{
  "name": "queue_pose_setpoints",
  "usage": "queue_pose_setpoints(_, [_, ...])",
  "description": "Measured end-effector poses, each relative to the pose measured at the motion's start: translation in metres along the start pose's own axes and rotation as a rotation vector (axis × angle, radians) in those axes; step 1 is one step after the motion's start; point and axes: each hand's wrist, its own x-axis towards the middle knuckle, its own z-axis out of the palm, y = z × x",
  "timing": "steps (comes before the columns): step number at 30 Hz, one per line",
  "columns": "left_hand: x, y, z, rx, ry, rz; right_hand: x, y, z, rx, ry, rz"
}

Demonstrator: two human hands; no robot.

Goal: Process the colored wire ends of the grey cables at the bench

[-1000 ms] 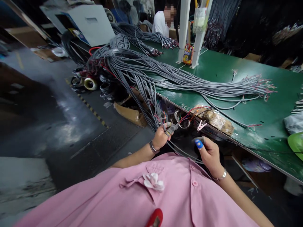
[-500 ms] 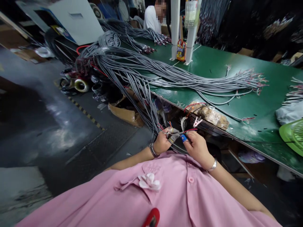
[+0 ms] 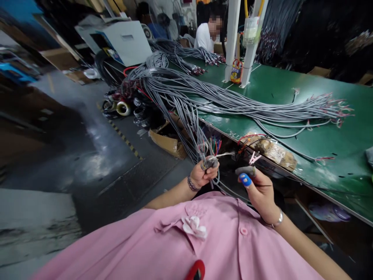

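Observation:
My left hand (image 3: 205, 174) is closed around the stripped end of a grey cable. Thin coloured wires (image 3: 216, 146) fan upward from this end, and a pale bundle of strands (image 3: 225, 154) points right. Grey covers wrap its thumb and finger. To the right, apart from the cable, is my right hand (image 3: 260, 194), a blue cover (image 3: 245, 179) on the thumb and a grey one (image 3: 245, 170) on the forefinger. Those two tips are close together; anything between them is too small to make out. A thin dark line shows beside the curled fingers.
Long grey cables (image 3: 233, 99) lie across the green table (image 3: 279, 81) and hang over its near edge. A taped bundle (image 3: 274, 151) and a pink clip (image 3: 254, 158) are at that edge. An open cardboard box (image 3: 169, 142) stands below. A person in white (image 3: 204, 37) sits behind.
My right hand has moved right, away from the left one, and the hands no longer meet. Coloured wires now spread up from my left hand. The view has shifted left.

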Motion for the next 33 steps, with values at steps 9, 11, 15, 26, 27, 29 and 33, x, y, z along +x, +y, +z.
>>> queue_pose_setpoints(9, [-0.008,-0.024,-0.009,0.087,-0.034,-0.100,0.019,0.001,0.016,-0.412,-0.236,-0.189])
queue_pose_setpoints(11, [-0.009,-0.019,-0.011,0.195,-0.065,-0.121,0.018,0.006,0.009,-0.355,-0.360,-0.163])
queue_pose_setpoints(15, [-0.007,0.004,-0.010,0.535,-0.338,-0.230,0.008,0.031,-0.019,-0.073,-0.520,0.020])
queue_pose_setpoints(26, [0.036,0.019,0.009,0.947,-0.334,0.255,-0.016,0.109,-0.062,0.436,0.336,0.611])
queue_pose_setpoints(27, [0.041,0.014,0.010,0.945,-0.302,0.278,-0.011,0.110,-0.060,0.461,0.351,0.612])
queue_pose_setpoints(29, [0.052,0.005,0.011,0.937,-0.254,0.298,0.003,0.113,-0.058,0.532,0.365,0.631])
queue_pose_setpoints(33, [0.073,-0.009,0.012,0.931,-0.229,0.293,0.029,0.116,-0.055,0.669,0.305,0.677])
